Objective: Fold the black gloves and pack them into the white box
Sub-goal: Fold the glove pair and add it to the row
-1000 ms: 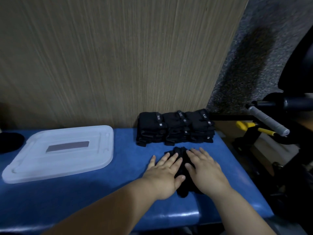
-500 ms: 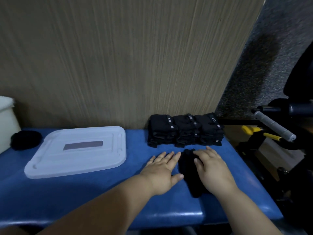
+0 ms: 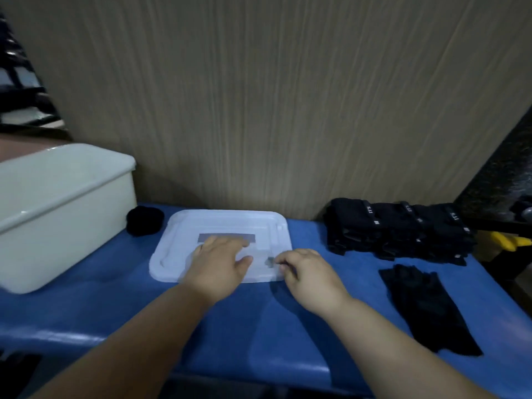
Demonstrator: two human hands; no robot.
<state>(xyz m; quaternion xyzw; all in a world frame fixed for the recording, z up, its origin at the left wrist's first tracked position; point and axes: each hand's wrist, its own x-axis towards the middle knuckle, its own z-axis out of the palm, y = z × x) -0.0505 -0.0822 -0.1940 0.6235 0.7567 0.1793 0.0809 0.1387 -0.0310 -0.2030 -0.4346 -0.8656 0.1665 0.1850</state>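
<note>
While the left hand [image 3: 218,263] spreads open over the flat white plastic lid [image 3: 184,246] and the right hand [image 3: 312,273] curls at its corner, grip unclear, the limp black fabric glove [image 3: 426,306] lies right of the right hand, lengthwise front-to-back; the white plastic box [image 3: 57,208] stands left of the left hand.

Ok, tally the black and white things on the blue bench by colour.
Black: 3 (round black fabric bundle, stack of folded black gloves, flat black glove)
White: 2 (white plastic box, flat white plastic lid)
Total: 5
</note>
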